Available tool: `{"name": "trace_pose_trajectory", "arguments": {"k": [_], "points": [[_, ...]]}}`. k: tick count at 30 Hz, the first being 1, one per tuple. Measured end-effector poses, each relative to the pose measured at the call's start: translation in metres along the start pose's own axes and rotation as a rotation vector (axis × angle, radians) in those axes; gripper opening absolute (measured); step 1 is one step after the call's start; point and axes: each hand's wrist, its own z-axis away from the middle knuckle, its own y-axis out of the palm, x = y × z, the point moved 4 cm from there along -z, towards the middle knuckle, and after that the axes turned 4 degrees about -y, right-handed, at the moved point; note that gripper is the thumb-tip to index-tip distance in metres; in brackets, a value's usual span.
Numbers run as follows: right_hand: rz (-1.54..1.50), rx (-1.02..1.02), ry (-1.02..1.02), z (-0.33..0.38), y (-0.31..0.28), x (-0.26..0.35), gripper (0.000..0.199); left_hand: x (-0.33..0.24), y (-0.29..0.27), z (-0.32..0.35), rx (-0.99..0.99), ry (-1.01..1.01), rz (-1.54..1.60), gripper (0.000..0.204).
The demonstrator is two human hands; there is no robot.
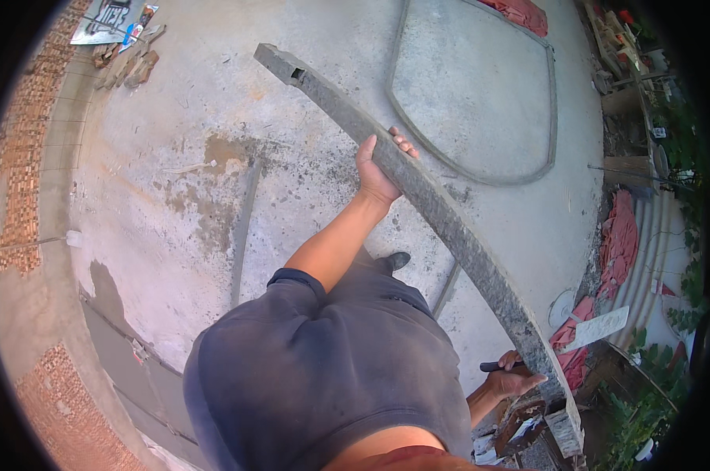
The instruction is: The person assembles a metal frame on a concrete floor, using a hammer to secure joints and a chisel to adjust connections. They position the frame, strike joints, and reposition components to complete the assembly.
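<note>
A long, weathered grey wooden beam (449,224) runs slantwise from the upper middle to the lower right. It has a square hole near its far end. My left hand (380,169) is wrapped round it in its upper half, thumb on one side and fingertips over the other. Close to the near end, my right hand (512,381) is closed round a dark handle (490,366) and lies against the beam. Past the beam, roughly in line with that handle, a pale flat rectangular blade-like piece (598,328) sticks out; the beam hides whether they join.
A bent grey frame (553,110) lies on the concrete floor (323,47). Wood offcuts (131,69) are piled at the far left, near a brick wall (17,180). Red cloth (619,243), pipes (645,251) and plants (637,408) line the right. My dark shoe (399,260) stands below the beam.
</note>
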Motion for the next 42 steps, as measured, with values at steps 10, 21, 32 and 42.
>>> {"name": "trace_pose_trajectory", "arguments": {"k": [10,21,32,42], "points": [[-0.056,0.438,0.100,0.006,0.029,-0.006,0.086,-0.033,0.100,-0.039,0.526,-0.013,0.405,0.057],[0.025,0.212,-0.115,-0.014,0.077,0.055,0.091,-0.012,0.091,-0.055,0.283,0.113,0.001,0.051],[0.043,0.265,0.087,-0.012,0.053,0.053,0.074,0.007,0.017,-0.047,-0.218,-0.053,-0.183,0.045],[0.072,-0.202,0.239,0.026,-0.003,-0.022,0.076,0.012,-0.085,0.013,-0.938,-0.241,-0.528,0.045]]}}
